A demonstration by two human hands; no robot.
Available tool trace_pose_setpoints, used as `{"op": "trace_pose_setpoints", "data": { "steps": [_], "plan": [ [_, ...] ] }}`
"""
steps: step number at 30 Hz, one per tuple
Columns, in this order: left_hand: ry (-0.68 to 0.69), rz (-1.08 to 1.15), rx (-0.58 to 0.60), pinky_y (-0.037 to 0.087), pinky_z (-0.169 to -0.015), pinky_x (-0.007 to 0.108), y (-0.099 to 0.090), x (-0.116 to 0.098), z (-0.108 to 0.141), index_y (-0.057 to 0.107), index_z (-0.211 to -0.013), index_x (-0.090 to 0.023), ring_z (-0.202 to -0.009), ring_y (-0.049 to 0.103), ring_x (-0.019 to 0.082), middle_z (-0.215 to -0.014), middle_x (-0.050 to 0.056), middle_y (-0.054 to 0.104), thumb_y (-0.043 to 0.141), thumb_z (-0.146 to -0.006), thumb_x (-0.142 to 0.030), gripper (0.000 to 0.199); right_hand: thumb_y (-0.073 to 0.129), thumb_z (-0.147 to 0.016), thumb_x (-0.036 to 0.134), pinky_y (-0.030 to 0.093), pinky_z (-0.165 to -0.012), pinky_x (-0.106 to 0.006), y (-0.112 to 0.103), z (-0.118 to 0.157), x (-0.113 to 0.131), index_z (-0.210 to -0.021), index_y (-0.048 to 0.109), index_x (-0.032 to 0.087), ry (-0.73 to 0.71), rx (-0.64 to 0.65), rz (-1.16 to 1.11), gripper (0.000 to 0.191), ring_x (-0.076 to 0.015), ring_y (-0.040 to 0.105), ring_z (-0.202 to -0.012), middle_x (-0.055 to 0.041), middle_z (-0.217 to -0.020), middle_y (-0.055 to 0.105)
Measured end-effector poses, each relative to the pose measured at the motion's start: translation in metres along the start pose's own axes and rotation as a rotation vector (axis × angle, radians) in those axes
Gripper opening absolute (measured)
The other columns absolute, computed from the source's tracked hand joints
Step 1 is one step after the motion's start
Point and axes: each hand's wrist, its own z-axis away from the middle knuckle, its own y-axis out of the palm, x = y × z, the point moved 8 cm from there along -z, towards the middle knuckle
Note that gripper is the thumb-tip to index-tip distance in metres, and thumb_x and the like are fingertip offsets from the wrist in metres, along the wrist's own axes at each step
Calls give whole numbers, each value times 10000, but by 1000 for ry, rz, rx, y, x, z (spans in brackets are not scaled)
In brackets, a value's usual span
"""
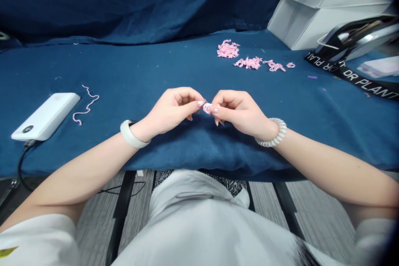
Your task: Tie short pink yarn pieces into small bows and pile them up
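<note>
My left hand (170, 110) and right hand (241, 112) both curled, pinching small pink coil (207, 108) at center, above blue cloth (140, 66). Pink yarn bits (228, 49) upper right; white power bank (45, 116) left, pink strand (85, 104) just beside.

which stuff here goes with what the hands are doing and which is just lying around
Part of the work:
left hand
right hand
small pink coil pinched between them
pink curled pieces
probably the pink strand

Lying about:
white power bank
black printed strap
white box

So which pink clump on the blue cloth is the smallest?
The tiny pink curl at the far right of the row; the heap at the far left is much bigger.
</note>
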Motion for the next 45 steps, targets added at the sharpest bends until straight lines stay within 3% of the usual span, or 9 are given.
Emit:
{"op": "trace_pose_setpoints", "data": {
  "steps": [8,23,30,37,45],
  "plan": [
    [88,2,11,456,-500,148,1,-11,6,698,-818,-115,-524,550,60,-687,25,659,717,-747,-244,148,687,-800,372,400,-479,-177,-5,-2,-12,-712,548,108,81,-39,-138,311,-59,496,-492,11,-550,552],
    [178,-16,-57,505,-479,137,0,-19,10,739,-834,-122,-510,586,71,-685,25,690,729,-718,-210,146,688,-804,322,432,-500,-157,-3,-3,-11,-723,544,118,65,-72,-187,262,-49,518,-513,18,-576,564],
    [204,-86,-66,485,-454,135,1,-23,13,730,-788,-117,-534,610,92,-688,45,690,751,-707,-281,184,718,-775,339,434,-536,-171,4,-3,-23,-728,570,118,148,36,-326,270,-57,530,-530,8,-579,597],
    [232,7,-63,535,-522,163,2,-26,16,655,-781,-111,-574,637,101,-731,34,685,766,-688,-222,182,723,-781,260,427,-574,-197,18,-3,-32,-764,581,137,252,130,-723,189,-73,555,-565,16,-597,604],
    [324,-94,-167,564,-613,207,-1,-29,21,656,-810,-122,-677,666,127,-784,44,688,700,-755,-226,126,716,-789,245,410,-604,-224,21,-2,-32,-776,599,155,263,150,-797,148,-86,542,-598,13,-621,601]
  ]
}}
